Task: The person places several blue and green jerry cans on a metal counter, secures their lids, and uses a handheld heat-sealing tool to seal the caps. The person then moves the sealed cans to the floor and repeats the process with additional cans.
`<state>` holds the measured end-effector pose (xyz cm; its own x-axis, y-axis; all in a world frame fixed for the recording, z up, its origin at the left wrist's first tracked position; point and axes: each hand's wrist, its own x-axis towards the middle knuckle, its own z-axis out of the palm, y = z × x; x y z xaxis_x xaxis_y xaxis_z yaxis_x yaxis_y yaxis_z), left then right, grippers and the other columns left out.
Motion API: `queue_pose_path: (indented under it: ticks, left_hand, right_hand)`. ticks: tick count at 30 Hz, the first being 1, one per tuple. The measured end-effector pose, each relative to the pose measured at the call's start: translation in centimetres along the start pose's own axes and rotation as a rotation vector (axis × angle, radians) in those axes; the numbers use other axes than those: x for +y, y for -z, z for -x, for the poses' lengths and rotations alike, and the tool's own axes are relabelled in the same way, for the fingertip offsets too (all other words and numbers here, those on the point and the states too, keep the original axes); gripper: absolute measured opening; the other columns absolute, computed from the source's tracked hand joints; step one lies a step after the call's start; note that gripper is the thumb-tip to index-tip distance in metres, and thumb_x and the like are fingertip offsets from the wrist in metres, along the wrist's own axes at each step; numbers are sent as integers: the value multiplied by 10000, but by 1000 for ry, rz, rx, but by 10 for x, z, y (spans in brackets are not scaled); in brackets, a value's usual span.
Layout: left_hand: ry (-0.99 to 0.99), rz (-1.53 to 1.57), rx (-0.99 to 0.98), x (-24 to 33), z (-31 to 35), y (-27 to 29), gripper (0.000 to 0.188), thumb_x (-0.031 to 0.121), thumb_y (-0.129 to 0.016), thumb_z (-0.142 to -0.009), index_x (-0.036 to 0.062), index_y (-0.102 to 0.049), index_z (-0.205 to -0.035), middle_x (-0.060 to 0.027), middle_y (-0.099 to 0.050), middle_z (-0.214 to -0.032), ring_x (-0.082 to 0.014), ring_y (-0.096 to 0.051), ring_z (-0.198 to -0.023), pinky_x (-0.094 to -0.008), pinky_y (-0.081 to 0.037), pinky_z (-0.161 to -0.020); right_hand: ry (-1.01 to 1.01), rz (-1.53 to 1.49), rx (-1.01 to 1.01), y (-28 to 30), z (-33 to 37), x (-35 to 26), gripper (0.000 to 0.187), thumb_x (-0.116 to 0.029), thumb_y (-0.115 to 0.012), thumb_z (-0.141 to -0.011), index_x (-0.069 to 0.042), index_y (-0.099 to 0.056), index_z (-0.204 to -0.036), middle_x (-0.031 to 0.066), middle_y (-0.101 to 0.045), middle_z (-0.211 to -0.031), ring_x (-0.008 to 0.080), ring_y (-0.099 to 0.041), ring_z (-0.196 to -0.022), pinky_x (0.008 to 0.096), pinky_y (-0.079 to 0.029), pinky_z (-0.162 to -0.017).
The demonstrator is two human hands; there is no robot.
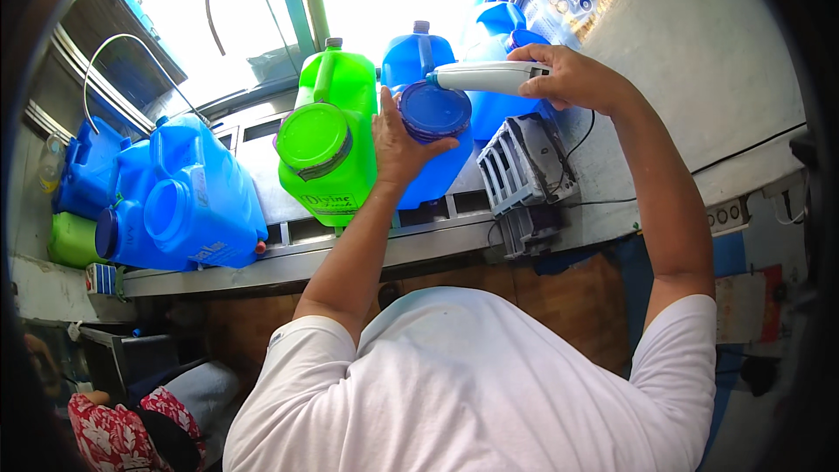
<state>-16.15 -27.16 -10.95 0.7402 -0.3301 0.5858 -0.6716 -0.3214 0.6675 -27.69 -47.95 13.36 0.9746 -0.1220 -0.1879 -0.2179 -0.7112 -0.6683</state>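
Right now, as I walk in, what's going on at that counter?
A person's right hand holds a white plastic handheld tool, its nozzle at the upper-left rim of a round, dark-blue lid on a blue plastic jug. Whether they touch is unclear. The left hand is spread around the lid's near-left side. A bright-green plastic jug with a round green lid stands just left, its lid on.

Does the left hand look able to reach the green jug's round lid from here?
Likely yes: the left hand is at the blue lid, just right of the green jug, and nothing covers the green lid.
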Motion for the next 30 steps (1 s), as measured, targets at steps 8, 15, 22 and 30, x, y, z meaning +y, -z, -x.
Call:
queue_pose_path:
  ticks: [8,15,22,30]
  left_hand:
    - [-91,26,28,1,-5,-3,1512,434,-949,-529,41,127,-1517,-221,-476,-1390,-422,-463,-1233,-507,-352,-1062]
    - [-89,153,29,2,-5,-5,1525,332,-973,-516,128,149,-1529,-230,-470,-1385,-392,-499,-1225,-493,-396,-1045]
    - [-50,119,-65,-3,-7,1,1494,416,-970,-475,24,13,-1530,-238,-472,-1396,-422,-454,-1238,-512,-349,-1067]
    - [-6,-330,-476,38,-85,35,1237,771,-767,-561,65,-358,-1490,-267,-402,-1474,-438,-374,-1372,-500,-345,-1115]
  right_hand:
    - [84,171,-21,-11,-7,-30,685,-268,-745,-742,20,-546,-1330,157,-677,-897,147,-597,-595,278,-503,-543]
    - [31,192,-129,-6,16,-37,696,-328,-706,-718,-64,-545,-1342,145,-664,-998,171,-629,-738,279,-505,-614]
    - [-16,40,-56,9,73,6,668,-326,-699,-747,-45,-542,-1332,128,-653,-968,128,-585,-689,263,-499,-604]
    - [-8,-277,97,-25,138,96,623,-191,-698,-798,-43,-504,-1371,88,-626,-1066,134,-594,-890,284,-512,-761]
